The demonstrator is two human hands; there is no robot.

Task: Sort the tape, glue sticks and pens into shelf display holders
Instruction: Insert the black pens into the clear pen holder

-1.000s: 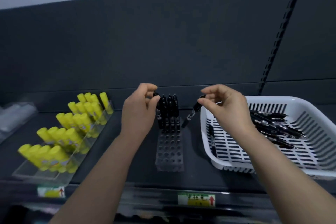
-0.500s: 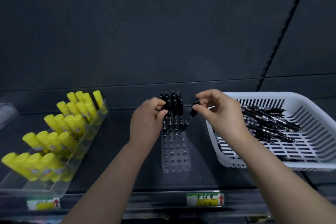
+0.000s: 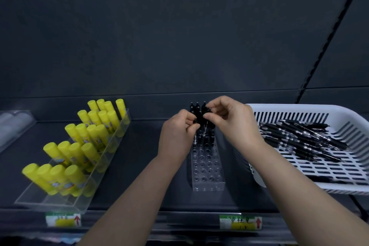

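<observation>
Moved: both hands have closed in over the back rows of the pen holder. The right hand has swung its pen from a slant beside the block to nearly upright over it.
Left fingers: the left hand is curled, with thumb and forefinger pinching the top of one of the standing pens.
Right fingers: curled, thumb and forefinger pinching the pen's top end.
Pen look: slim, black, glossy, with a silvery band low down.
Pen direction: long axis almost vertical, tip down. Whether the tip sits in a hole is hidden.
Holder: clear plastic block drilled with rows of round holes, with pens only in the back rows.
Right of holder: white slotted plastic basket with loose pens lying flat, mostly crosswise.
Left of holder: yellow glue sticks, round-capped cylinders, leaning back in a clear stepped tray.
</observation>
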